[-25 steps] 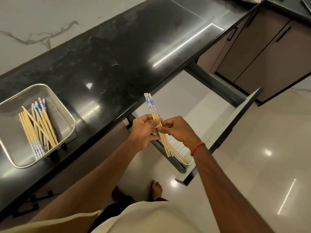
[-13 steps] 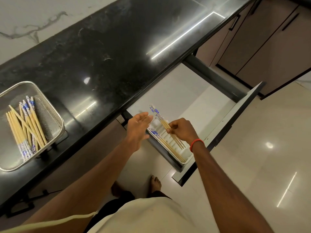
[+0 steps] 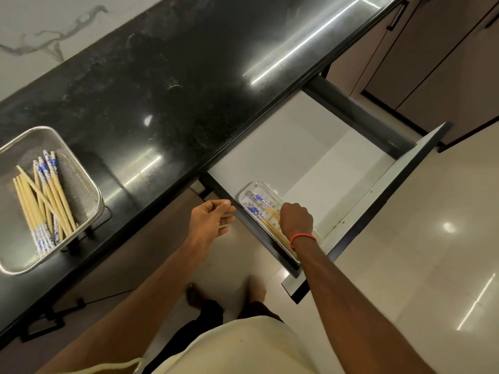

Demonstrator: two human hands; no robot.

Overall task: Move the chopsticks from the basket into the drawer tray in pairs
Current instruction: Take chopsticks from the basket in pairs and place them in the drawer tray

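A metal mesh basket (image 3: 74,168) on the black counter's left end holds several bamboo chopsticks (image 3: 46,195) with blue-and-white ends. The drawer (image 3: 286,147) below the counter stands pulled out, with a white tray (image 3: 263,186) at its near left corner. My right hand (image 3: 295,221) is down in the tray and grips a pair of chopsticks (image 3: 272,213) that lies along it. More chopsticks (image 3: 256,206) lie in the tray beside that pair. My left hand (image 3: 210,222) hovers just left of the drawer's edge, fingers loosely curled, holding nothing.
The black countertop (image 3: 175,85) runs diagonally, with a marble wall behind it. The drawer front (image 3: 378,201) juts out to the right over the glossy floor tiles. Closed brown cabinets (image 3: 432,63) stand at the upper right. My bare feet (image 3: 253,288) are below the drawer.
My right hand has lowered the pair of chopsticks from chest height into the tray. My left hand let go of the pair and moved away to the left.
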